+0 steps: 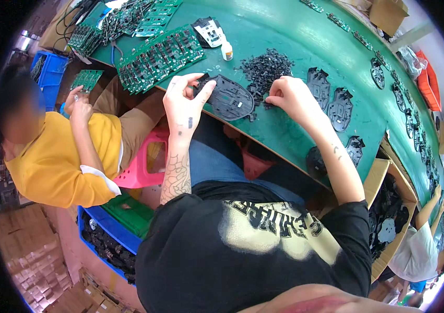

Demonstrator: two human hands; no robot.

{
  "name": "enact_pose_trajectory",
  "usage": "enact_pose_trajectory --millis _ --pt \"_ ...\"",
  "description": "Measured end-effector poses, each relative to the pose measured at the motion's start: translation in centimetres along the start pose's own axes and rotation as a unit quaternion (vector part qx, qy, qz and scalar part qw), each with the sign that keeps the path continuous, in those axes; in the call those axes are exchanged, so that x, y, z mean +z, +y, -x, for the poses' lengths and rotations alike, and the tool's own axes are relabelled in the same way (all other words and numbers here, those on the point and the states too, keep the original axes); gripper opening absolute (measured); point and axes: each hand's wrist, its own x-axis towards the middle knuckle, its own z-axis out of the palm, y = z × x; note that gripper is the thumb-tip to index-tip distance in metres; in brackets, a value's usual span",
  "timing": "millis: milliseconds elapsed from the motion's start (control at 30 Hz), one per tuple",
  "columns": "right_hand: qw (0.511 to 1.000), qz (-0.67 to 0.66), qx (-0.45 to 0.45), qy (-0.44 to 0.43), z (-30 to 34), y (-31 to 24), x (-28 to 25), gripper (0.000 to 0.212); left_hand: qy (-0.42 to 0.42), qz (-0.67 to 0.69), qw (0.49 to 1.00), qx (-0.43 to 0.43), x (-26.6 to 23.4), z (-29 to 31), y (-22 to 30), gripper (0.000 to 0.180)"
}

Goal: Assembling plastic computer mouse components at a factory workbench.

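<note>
My left hand [184, 99] grips one end of a black plastic mouse base [229, 98] between thumb and fingers. The base lies near the edge of the green table, its inner side up. To its right, my right hand [296, 99] is closed in a pinch at the near side of a heap of small black plastic parts [267, 68]. Whatever its fingertips hold is too small or hidden to name. More black mouse bases, one upper [318, 86] and one lower [340, 109], lie right of that hand.
Stacked green circuit boards [159, 58] and a small white bottle [226, 51] stand at the back left. A co-worker in yellow [70, 156] sits left, holding a board. Rows of parts line a green conveyor belt [389, 78] at right. An open carton [381, 182] of black parts stands nearby.
</note>
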Motion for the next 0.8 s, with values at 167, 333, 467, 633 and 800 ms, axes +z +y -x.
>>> enact_pose_trajectory --millis 167,333,467,633,800 --pt "0.999 -0.020 -0.013 -0.024 0.1 0.7 0.1 0.016 0.001 0.003 1.000 0.022 0.7 -0.1 0.8 0.030" --pt "0.999 -0.035 -0.009 0.032 0.2 1.1 -1.0 0.015 0.007 -0.024 0.998 0.059 1.4 -0.3 2.2 0.032" --pt "0.953 -0.286 -0.023 0.098 -0.3 0.9 -3.9 0.011 0.013 -0.037 0.994 0.107 2.4 -0.6 3.4 0.034" --pt "0.921 -0.382 -0.034 0.068 0.7 -0.8 -4.0 0.009 0.002 -0.021 0.986 0.164 3.8 -1.1 6.4 0.035" --pt "0.880 -0.462 0.016 0.111 1.3 0.6 -5.1 0.020 -0.020 0.002 0.978 0.207 6.2 -2.7 9.1 0.035"
